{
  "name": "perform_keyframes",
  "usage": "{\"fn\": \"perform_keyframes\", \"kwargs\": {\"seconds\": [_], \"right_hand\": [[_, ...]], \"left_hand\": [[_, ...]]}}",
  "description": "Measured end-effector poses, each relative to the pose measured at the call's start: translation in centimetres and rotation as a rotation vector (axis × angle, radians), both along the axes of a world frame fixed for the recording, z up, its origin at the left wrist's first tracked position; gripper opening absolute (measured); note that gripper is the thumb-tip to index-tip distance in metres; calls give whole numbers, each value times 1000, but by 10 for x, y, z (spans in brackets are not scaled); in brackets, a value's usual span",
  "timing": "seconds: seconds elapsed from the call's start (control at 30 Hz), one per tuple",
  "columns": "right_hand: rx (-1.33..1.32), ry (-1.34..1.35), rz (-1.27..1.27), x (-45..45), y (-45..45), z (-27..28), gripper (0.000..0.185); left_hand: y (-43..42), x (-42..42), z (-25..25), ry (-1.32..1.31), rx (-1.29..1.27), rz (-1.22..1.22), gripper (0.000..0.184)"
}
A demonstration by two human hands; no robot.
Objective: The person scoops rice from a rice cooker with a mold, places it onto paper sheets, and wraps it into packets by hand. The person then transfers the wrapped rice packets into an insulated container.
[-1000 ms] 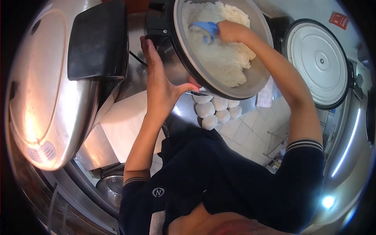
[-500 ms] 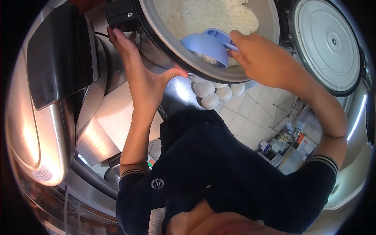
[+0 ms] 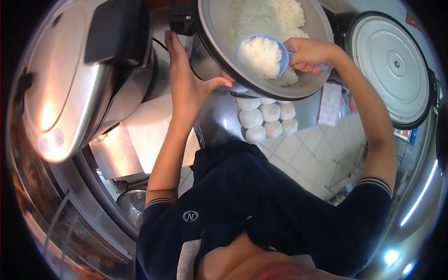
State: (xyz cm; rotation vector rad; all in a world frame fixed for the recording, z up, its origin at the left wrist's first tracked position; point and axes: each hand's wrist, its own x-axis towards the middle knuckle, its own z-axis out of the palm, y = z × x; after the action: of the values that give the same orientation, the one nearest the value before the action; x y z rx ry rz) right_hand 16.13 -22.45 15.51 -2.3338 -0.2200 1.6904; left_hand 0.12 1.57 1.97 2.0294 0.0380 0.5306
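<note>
**Steel counter (image 3: 218, 109) in a tiled kitchen: the blue scoop (image 3: 285, 57) now shows a full load**

Nearest is the person's dark shirt (image 3: 261, 196), with both forearms stretching forward from it. The left hand (image 3: 189, 88) stays against the outer side of the cooker (image 3: 311, 77), its thumb and fingers spread wide; it is braced there and clasps nothing that I can make out. The right hand (image 3: 310, 52) is closed around the scoop's handle, above the cooker's mouth.

The change is in the scoop. Half a second ago it showed its rounded outside near the front rim; now its open side is up, heaped with white rice (image 3: 261, 57). That means a portion has been gathered, and it is held over the pot. Whether the scoop's underside touches the rest of the rice (image 3: 254, 18) I cannot tell; that mass lies behind it along the inner wall.

Just below the rim, pale rounded mounds (image 3: 251, 118) sit in close rows on the counter, with a pinkish sheet (image 3: 330, 105) beside them. Farther off, the lid (image 3: 387, 74) stands swung open.
</note>
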Motion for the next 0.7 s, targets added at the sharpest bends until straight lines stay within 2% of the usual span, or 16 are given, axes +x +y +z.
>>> {"fn": "perform_keyframes", "kwargs": {"seconds": [0.03, 0.07, 0.1, 0.17, 0.2, 0.23, 0.3, 0.37, 0.47, 0.53, 0.63, 0.7], "right_hand": [[63, 153, -161, 8, -13, -8, 15], [195, 176, -179, 11, -24, -15, 21], [207, 157, -152, 8, -26, -11, 21], [660, 400, -595, -2, -30, -3, 32], [799, 354, -557, -7, -33, -1, 44], [818, 358, -532, -18, -29, 5, 44], [1005, 377, -585, -53, -17, 17, 51], [1075, 448, -561, -90, -6, 18, 53], [983, 566, -596, -142, 12, -13, 46], [934, 678, -575, -183, 34, -49, 36], [917, 783, -601, -230, 75, -111, 37], [917, 433, -498, -244, 110, -160, 47]], "left_hand": [[-2, -4, -2, 4, 8, 22, 147], [-7, -11, -2, -27, -6, 61, 131], [-8, -21, -6, -51, 6, 85, 131], [-9, -44, -11, -10, 119, 115, 108], [-12, -61, -6, -33, 7, 119, 80], [-12, -76, -9, -45, 29, 138, 80], [-8, -114, -23, 76, 58, 171, 61], [-7, -155, -28, 91, 12, 266, 32], [-8, -222, -41, 229, 46, 399, 18], [-13, -267, -54, 302, 51, 449, 19], [-35, -322, -47, 372, 80, 500, 19], [-44, -345, -44, 388, 27, 512, 19]]}}
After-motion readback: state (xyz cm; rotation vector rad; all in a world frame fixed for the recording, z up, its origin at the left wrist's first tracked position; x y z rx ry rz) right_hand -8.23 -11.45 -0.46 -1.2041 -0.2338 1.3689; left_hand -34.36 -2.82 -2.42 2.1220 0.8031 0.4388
